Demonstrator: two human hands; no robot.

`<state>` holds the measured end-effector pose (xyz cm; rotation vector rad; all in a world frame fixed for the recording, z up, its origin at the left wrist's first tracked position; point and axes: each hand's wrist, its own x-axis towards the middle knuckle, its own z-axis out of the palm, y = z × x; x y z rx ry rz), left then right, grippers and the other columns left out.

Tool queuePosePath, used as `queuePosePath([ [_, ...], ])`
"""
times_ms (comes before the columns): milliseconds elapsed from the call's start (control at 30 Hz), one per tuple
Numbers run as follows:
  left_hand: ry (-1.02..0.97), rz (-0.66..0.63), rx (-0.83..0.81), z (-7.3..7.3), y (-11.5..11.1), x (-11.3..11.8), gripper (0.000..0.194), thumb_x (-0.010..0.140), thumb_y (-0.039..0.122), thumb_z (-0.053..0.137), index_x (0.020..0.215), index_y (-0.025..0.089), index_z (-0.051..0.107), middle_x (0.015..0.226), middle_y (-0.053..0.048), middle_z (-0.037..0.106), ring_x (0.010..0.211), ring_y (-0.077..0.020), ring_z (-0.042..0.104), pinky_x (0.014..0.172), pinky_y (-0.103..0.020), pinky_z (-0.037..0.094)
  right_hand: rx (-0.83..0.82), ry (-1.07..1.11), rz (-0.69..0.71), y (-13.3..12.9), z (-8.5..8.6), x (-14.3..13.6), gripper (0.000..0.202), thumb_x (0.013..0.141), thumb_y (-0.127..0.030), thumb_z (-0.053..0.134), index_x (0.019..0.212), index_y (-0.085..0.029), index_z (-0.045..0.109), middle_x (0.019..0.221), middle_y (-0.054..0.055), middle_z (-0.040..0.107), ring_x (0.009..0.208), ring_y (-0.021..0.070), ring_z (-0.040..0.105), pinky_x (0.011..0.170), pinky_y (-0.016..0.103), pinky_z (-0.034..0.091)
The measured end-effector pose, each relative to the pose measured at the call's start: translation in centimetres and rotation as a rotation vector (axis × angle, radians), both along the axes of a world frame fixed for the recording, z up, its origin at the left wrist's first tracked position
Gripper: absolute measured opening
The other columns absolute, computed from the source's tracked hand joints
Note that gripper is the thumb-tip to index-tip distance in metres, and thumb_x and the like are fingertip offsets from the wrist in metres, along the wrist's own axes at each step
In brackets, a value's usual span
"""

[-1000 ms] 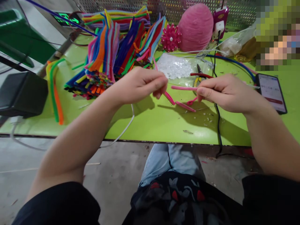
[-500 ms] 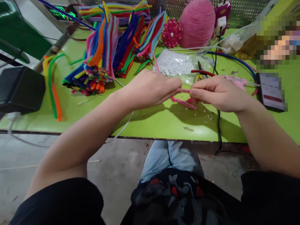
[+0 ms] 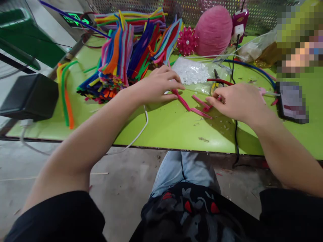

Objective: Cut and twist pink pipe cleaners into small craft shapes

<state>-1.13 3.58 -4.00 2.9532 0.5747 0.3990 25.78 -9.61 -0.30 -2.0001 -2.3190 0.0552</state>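
On the counter (image 3: 166,131), the left hand (image 3: 163,84) had parted fingers beside a pink pipe cleaner (image 3: 184,103); the right hand (image 3: 236,101) curled its fingers near a pink strip (image 3: 201,113), its hold unclear.

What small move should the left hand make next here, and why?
Probably the left hand should close thumb and fingers on the pink strip below: they stand parted around its upper end, while the rest runs uncovered over the green table. Whether they touch it already, I cannot tell.
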Motion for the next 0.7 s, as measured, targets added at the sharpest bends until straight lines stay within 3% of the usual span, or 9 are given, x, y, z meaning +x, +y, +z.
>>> queuePosePath([
  [133, -0.023, -0.012, -0.013, -0.8, -0.1, 0.6, 0.034, 0.100, 0.046, 0.053, 0.100, 0.024, 0.079, 0.110, -0.011, 0.078, 0.116, -0.0319, 0.065, 0.106, -0.048, 0.047, 0.134, 0.119, 0.073, -0.6, -0.1, 0.0, 0.031, 0.102, -0.044, 0.060, 0.095, -0.018, 0.076, 0.070, 0.009, 0.065, 0.063, 0.0177, 0.045, 0.062, 0.035, 0.021],
  [300, -0.142, 0.013, -0.069, 0.3, -2.3, 0.6, 0.027, 0.101, 0.040, 0.055, 0.103, 0.026, 0.079, 0.092, -0.008, 0.079, 0.093, -0.0240, 0.072, 0.091, -0.037, 0.052, 0.157, 0.364, 0.202, -0.6, -1.1, -1.1, 0.031, 0.100, -0.043, 0.063, 0.115, -0.018, 0.072, 0.089, 0.007, 0.072, 0.076, 0.0203, 0.059, 0.067, 0.034, 0.035],
  [400, -0.247, -0.007, -0.153, 0.7, -3.9, 1.2, 0.026, 0.101, 0.037, 0.058, 0.103, 0.022, 0.078, 0.090, -0.008, 0.079, 0.087, -0.0204, 0.072, 0.084, -0.033, 0.052, 0.121, 0.432, 0.280, -0.6, -1.4, -1.9, 0.026, 0.104, -0.040, 0.059, 0.108, -0.018, 0.073, 0.094, 0.009, 0.073, 0.082, 0.0212, 0.061, 0.074, 0.033, 0.038],
  [567, -0.300, -0.016, -0.421, 1.1, -5.1, 1.7, 0.027, 0.101, 0.035, 0.060, 0.109, 0.016, 0.077, 0.088, -0.006, 0.079, 0.079, -0.0140, 0.070, 0.077, -0.026, 0.051, 0.067, 0.664, 0.165, -0.9, -1.0, -2.0, 0.023, 0.103, -0.036, 0.061, 0.093, -0.019, 0.073, 0.073, 0.002, 0.062, 0.066, 0.0155, 0.052, 0.066, 0.032, 0.035],
  [700, -0.210, -0.029, -0.491, 1.2, -4.7, 1.2, 0.029, 0.100, 0.036, 0.061, 0.112, 0.015, 0.077, 0.096, -0.006, 0.081, 0.085, -0.0143, 0.071, 0.080, -0.026, 0.052, 0.033, 0.797, 0.068, -0.4, -1.2, -1.3, 0.021, 0.097, -0.038, 0.070, 0.090, -0.019, 0.072, 0.066, -0.001, 0.053, 0.059, 0.0129, 0.043, 0.057, 0.031, 0.030],
])
